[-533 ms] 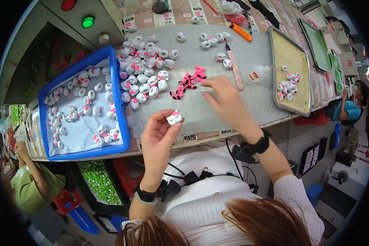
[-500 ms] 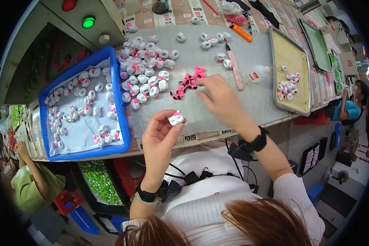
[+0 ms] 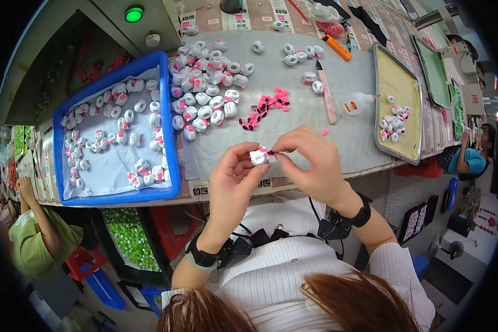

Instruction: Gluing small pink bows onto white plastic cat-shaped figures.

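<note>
My left hand (image 3: 227, 182) pinches a small white cat-head piece (image 3: 258, 157) between thumb and fingertips, above the table's near edge. My right hand (image 3: 318, 166) is closed at the fingertips on a tiny pink-and-black piece (image 3: 270, 152), held against the side of the cat head; whether it is attached cannot be made out. Beyond both hands lies a loose cluster of pink-and-black pieces (image 3: 264, 109). To its left, many white cat-head pieces with pink bits are heaped (image 3: 205, 91). One pink bit (image 3: 325, 132) lies alone beyond my right hand.
A blue tray (image 3: 174, 149) lined with white holds more heads at left. Further right lie a pink-handled pen-like tool (image 3: 327, 94), an orange cutter (image 3: 336, 47) and a small glue bottle (image 3: 357, 102). A yellow-lined metal tray (image 3: 386, 74) with several heads sits at right.
My right hand has come from the pink cluster toward me and now meets the cat head in my left hand, bringing a pink-and-black piece. The whole view has shifted slightly.
</note>
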Demonstrator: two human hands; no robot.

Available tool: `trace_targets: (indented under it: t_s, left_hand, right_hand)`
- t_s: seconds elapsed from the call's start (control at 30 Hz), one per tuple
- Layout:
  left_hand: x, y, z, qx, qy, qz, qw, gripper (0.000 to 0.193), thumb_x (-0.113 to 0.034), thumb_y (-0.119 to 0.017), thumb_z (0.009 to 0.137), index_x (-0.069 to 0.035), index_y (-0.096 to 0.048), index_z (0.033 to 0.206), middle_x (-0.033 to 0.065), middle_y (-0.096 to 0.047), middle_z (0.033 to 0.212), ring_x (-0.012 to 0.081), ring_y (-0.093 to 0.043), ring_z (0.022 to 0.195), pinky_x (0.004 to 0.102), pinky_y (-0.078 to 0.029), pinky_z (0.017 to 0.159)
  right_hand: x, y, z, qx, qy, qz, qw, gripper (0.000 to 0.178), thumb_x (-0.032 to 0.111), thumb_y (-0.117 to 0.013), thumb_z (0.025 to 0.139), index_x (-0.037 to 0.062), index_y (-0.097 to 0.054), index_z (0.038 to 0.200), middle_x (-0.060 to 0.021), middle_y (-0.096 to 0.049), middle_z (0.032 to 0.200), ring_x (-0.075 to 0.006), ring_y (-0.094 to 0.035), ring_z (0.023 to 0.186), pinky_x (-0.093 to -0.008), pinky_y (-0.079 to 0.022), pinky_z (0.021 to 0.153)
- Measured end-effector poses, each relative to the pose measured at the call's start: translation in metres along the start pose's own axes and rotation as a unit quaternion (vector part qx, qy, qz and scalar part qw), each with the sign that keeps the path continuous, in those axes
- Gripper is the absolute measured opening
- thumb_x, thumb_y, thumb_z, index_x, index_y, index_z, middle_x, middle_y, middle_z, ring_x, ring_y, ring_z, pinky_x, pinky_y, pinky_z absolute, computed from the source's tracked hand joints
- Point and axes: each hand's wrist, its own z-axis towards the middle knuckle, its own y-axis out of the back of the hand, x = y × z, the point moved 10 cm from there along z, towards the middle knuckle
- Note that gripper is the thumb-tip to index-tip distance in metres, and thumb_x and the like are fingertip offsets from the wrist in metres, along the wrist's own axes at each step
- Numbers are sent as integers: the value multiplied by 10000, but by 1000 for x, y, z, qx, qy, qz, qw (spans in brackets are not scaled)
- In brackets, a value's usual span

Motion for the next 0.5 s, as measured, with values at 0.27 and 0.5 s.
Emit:
trace_targets:
  t_s: [0.27, 0.5]
  left_hand:
    - [-4, -2, -3, -7, -20, 77, 997, 267, 25, -564, 752, 31, -507, 1013, 51, -560, 854, 86, -555, 757, 199, -452, 678]
    - [-9, -8, -5, 16, -11, -24, 1000, 270, 41, -554, 757, 25, -508, 1023, 46, -546, 907, 96, -539, 820, 207, -443, 713]
  right_hand:
    - [21, -9, -11, 10, 100, -61, 993, 237, -79, -562, 585, 6, -565, 807, -81, -549, 789, -234, -528, 710, -307, -444, 598]
    - [18, -3, -16, 32, 81, -18, 996, 324, -89, -527, 618, 9, -585, 922, -105, -532, 891, -237, -523, 811, -295, -434, 698]
